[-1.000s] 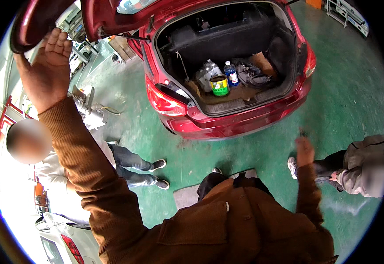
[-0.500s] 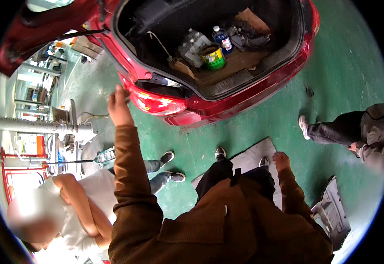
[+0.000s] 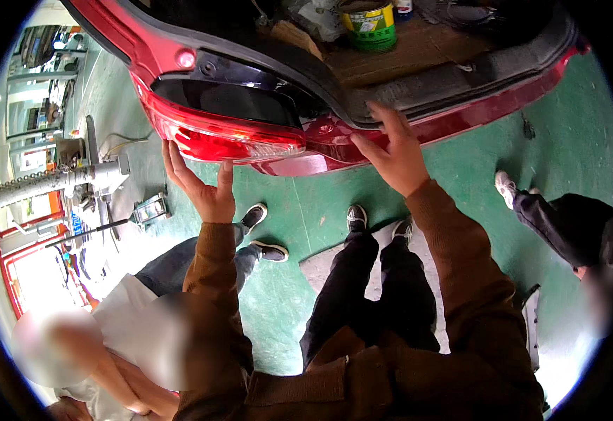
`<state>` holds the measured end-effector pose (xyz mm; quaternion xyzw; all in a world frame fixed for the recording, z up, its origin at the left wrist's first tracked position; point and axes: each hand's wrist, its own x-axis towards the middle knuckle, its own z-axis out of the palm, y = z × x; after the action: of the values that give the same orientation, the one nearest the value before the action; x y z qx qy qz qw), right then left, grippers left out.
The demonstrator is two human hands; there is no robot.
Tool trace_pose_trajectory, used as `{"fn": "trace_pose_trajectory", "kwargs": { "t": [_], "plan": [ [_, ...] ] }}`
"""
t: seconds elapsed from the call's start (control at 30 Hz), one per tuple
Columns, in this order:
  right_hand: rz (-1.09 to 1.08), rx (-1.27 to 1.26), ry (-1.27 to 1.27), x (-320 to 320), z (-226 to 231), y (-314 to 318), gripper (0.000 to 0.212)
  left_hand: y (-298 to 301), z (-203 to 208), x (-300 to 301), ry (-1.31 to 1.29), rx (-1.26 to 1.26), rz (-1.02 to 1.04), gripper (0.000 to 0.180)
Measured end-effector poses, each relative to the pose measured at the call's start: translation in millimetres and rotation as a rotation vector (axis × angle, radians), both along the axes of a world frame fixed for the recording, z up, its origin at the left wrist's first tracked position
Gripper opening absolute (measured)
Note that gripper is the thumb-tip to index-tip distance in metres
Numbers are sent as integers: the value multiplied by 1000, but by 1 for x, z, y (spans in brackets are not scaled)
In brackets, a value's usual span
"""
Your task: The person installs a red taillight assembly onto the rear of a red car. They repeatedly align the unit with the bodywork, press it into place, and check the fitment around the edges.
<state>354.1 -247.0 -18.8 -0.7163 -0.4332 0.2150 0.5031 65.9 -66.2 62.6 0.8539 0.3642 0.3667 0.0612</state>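
Note:
A red car tail light (image 3: pixel 211 142) sits at the left rear corner of a red car, its dark housing top showing below the open boot. My left hand (image 3: pixel 206 191) is at the lens's lower edge, fingers and thumb apart; its fingertips seem to touch the lens. My right hand (image 3: pixel 401 156) is over the red rear bumper (image 3: pixel 461 118), right of the lamp, with fingers spread and nothing held. One of its fingertips reaches the black boot sill (image 3: pixel 429 88); whether it touches cannot be told.
Inside the boot stand a green and yellow tub (image 3: pixel 371 28) and a blue bottle (image 3: pixel 403 8). A person in a white shirt (image 3: pixel 120 312) is close on my left; another person's dark trousers (image 3: pixel 566 223) show at right. A grey mat (image 3: pixel 320 268) lies under my feet.
I have come closer to the car's left rear corner. My left hand has lowered to the tail light, and my right hand has risen from my side to the bumper.

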Motion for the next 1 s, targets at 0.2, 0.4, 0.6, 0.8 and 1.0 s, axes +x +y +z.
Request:
{"fn": "trace_pose_trajectory", "kwargs": {
  "t": [0.2, 0.4, 0.6, 0.8, 1.0],
  "plan": [
    [132, 244, -158, -1, -33, 66, 88, -1, -66, -16, -85, 78, -27, 119],
    [198, 535, -154, 2, -61, 95, 101, 19, -93, -1, -202, 344, -15, 119],
    [255, 594, -123, 10, -75, 104, 92, 36, -126, 9, -344, 525, 2, 104],
    [168, 626, -85, 15, -77, 105, 79, 30, -165, 25, -527, 441, 82, 91],
    [184, 564, -26, 6, -68, 105, 79, 25, -169, 26, -625, 389, 132, 86]
  ]
}}
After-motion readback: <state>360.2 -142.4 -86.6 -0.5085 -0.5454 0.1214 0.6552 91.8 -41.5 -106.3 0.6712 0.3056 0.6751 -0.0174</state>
